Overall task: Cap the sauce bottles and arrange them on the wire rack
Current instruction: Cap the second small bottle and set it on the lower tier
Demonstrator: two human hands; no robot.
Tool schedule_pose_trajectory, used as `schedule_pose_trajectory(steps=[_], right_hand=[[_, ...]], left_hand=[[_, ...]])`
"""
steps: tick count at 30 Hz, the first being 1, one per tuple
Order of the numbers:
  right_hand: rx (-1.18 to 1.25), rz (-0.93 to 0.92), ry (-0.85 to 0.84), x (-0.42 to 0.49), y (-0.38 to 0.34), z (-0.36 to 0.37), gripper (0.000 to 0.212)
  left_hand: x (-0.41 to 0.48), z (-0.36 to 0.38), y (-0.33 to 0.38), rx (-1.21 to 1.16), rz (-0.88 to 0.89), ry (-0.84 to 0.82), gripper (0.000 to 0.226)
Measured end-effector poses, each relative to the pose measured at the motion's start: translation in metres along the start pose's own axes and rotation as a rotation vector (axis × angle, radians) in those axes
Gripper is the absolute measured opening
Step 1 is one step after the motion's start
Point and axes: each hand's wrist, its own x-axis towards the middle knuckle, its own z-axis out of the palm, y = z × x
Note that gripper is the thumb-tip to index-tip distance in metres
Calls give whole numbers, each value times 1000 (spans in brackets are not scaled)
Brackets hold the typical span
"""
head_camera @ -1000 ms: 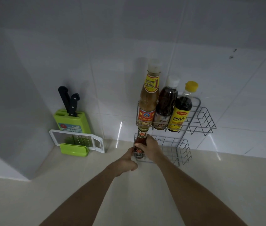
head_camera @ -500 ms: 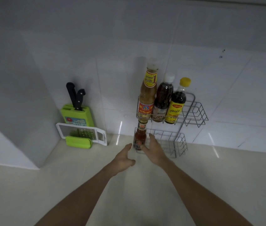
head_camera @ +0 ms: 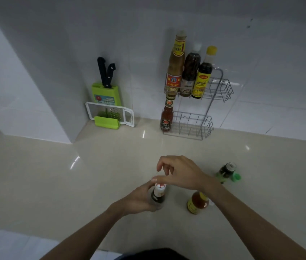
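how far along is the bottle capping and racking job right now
Done: three capped bottles stand on the wire rack's upper shelf and a red chili sauce bottle on the lower. In hand: left hand grips a dark bottle while right hand works above its cap. Left: the orange sauce bottle and the green bottle, its green cap beside it.

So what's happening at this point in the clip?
A person's left hand grips a small dark bottle on the counter while the right hand hovers over its cap. Four bottles already stand on the wire rack. An orange sauce bottle and an uncapped green one wait nearby.
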Motion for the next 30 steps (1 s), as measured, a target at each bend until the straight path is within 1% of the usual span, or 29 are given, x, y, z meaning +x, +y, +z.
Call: schedule_pose_trajectory(steps=[2, 3, 4, 6, 8, 9, 11, 12, 13, 15, 16, 18, 20, 21, 23, 27, 29, 30], right_hand=[[-185, -57, 4, -9, -6, 10, 41], [-231, -99, 20, -13, -8, 15, 38], [-257, -130, 32, -16, -8, 18, 35], [-271, -141, 25, -18, -7, 16, 31], [-217, -148, -6, -16, -6, 3, 30], [-152, -156, -10, -15, -7, -7, 29], [28, -165, -5, -12, -10, -33, 28], [117, -164, -4, -10, -13, -47, 29], [193, -166, -10, -9, -16, -62, 30], [330, -170, -74, -6, -22, -92, 31], [378, -169, -119, -4, -24, -105, 31], [377, -171, -190, -2, -30, -130, 33], [324, -181, -234, -1, -34, -148, 35], [301, -179, -248, -1, -36, -154, 36], [263, -157, -237, -2, -38, -157, 37], [109, -156, -107, -5, -39, -149, 37], [20, -177, -70, -7, -42, -141, 32], [-77, -220, -32, -8, -43, -135, 30]], left_hand=[[2, 18, -6, -22, 52, 143, 43], [2, 25, -8, -43, 79, 203, 32], [2, 30, -8, -65, 106, 238, 25], [3, 34, -6, -119, 147, 231, 22], [4, 31, -1, -157, 143, 203, 24], [7, 27, 3, -159, 123, 222, 24], [12, 15, 21, -119, 88, 313, 18], [12, 8, 35, -104, 95, 318, 14], [13, 2, 51, -99, 118, 267, 10], [11, -9, 79, -139, 172, 50, 6], [10, -13, 90, -181, 192, -66, 9], [8, -16, 105, -290, 215, -251, 11], [7, -16, 115, -347, 231, -358, 11], [8, -15, 118, -354, 235, -378, 11], [9, -12, 123, -338, 244, -353, 12], [14, -9, 121, -275, 271, -198, 13], [14, -10, 119, -284, 264, -202, 13], [12, -10, 120, -289, 257, -242, 13]])
